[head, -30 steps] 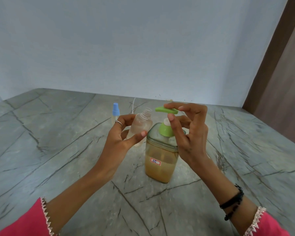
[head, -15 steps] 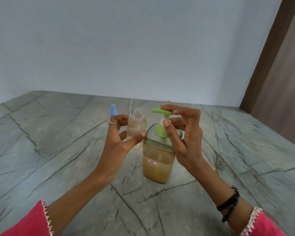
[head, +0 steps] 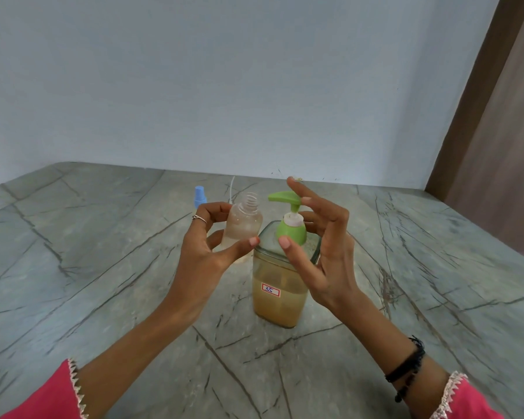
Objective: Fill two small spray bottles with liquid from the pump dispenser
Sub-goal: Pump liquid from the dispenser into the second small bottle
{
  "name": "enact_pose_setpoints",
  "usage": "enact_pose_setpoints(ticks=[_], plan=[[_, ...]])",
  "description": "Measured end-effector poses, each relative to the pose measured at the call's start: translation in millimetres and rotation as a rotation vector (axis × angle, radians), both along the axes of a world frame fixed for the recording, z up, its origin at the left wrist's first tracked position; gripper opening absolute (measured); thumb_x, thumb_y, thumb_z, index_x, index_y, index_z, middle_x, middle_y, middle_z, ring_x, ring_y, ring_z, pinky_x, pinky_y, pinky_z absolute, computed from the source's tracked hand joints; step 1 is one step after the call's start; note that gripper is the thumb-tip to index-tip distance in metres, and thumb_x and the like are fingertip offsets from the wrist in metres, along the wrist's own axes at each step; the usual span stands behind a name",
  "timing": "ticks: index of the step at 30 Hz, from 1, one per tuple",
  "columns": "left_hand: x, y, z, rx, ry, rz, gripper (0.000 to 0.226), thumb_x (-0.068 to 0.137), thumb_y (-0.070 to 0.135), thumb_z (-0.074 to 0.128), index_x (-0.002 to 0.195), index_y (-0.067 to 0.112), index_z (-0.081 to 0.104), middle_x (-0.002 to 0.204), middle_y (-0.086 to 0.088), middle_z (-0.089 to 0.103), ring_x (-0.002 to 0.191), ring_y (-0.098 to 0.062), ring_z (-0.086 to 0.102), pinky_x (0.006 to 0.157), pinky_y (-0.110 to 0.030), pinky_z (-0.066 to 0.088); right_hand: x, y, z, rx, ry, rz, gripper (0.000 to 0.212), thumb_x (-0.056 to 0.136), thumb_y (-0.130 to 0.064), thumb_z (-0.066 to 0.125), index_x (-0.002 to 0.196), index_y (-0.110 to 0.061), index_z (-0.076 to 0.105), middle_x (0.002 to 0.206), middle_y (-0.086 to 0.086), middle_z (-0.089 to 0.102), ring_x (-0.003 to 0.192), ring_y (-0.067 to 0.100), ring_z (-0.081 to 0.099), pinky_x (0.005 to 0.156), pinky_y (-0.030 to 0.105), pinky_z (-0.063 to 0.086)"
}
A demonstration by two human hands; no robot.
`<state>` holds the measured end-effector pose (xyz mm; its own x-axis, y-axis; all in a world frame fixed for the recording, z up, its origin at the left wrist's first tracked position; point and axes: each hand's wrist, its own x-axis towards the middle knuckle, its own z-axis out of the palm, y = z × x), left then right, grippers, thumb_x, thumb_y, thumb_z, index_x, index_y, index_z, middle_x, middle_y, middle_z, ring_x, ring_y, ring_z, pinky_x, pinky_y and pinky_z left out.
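My left hand (head: 203, 258) grips a small clear spray bottle (head: 244, 225) with no cap, upright, its threaded neck just left of the green pump nozzle (head: 283, 196). The pump dispenser (head: 279, 297) stands on the table, half full of amber liquid, with a small "35" label. My right hand (head: 324, 255) is around the pump with its fingers straightened. The thumb touches the green collar, and the fingers are raised beside and behind the pump head. A second small bottle with a blue spray cap (head: 199, 195) stands behind my left hand, mostly hidden.
The grey veined stone table (head: 103, 267) runs back to a pale wall. A thin white tube (head: 231, 189) pokes up behind the held bottle. A brown wooden door frame (head: 496, 116) stands at the right.
My left hand turned the tilted clear bottle upright beside the nozzle. My right fingers, which lay on the pump head, have lifted and straightened, and the pump head has risen.
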<state>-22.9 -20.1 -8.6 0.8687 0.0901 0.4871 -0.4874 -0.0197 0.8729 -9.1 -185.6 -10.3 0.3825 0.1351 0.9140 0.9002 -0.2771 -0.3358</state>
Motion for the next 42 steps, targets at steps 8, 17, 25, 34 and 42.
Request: enact_pose_setpoints(ticks=[8,17,25,34,42], plan=[[-4.3,-1.1,6.3,0.021,-0.035,0.004,0.044,0.059,0.024,0.073,0.100,0.026,0.059,0.103,0.010,0.065,0.092,-0.006,0.066,0.068,-0.017,0.052,0.6,-0.9,1.5,-0.011,0.006,-0.024,0.042,0.084,-0.027,0.060,0.118,-0.025,0.037,0.135,0.000,0.052,0.101,0.019,0.064,0.081,0.038,0.054],[-2.2,1.8,6.2,0.080,-0.019,0.023,0.049,0.060,0.025,0.081,0.105,0.026,0.061,0.108,0.005,0.066,0.102,-0.012,0.064,0.078,-0.028,0.057,-1.6,-0.7,5.9,0.059,0.066,0.072,0.038,0.085,-0.023,0.060,0.114,-0.028,0.037,0.127,-0.003,0.057,0.101,0.021,0.067,0.083,0.045,0.055],[-0.9,2.0,9.7,0.111,-0.023,0.020,0.049,0.059,0.027,0.074,0.106,0.026,0.060,0.107,0.007,0.066,0.098,-0.007,0.064,0.072,-0.017,0.054,-3.9,2.8,16.5,0.112,0.042,0.010,0.036,0.085,-0.032,0.058,0.112,-0.038,0.035,0.109,0.008,0.065,0.109,0.025,0.062,0.094,0.035,0.047],[0.6,4.6,9.5,0.123,-0.017,0.015,0.046,0.056,0.030,0.074,0.100,0.033,0.060,0.104,0.010,0.066,0.095,-0.002,0.063,0.071,-0.015,0.053,-3.0,3.9,22.2,0.080,0.037,-0.119,0.025,0.085,-0.043,0.055,0.099,-0.044,0.035,0.100,-0.001,0.069,0.092,0.032,0.061,0.076,0.047,0.045],[3.2,7.7,9.3,0.105,0.000,-0.026,0.046,0.057,0.023,0.074,0.101,0.027,0.062,0.104,0.008,0.066,0.098,-0.001,0.062,0.075,-0.012,0.049,0.3,4.2,17.8,0.033,-0.003,-0.156,0.026,0.083,-0.043,0.055,0.096,-0.026,0.041,0.096,-0.013,0.060,0.089,0.035,0.062,0.071,0.048,0.045]])
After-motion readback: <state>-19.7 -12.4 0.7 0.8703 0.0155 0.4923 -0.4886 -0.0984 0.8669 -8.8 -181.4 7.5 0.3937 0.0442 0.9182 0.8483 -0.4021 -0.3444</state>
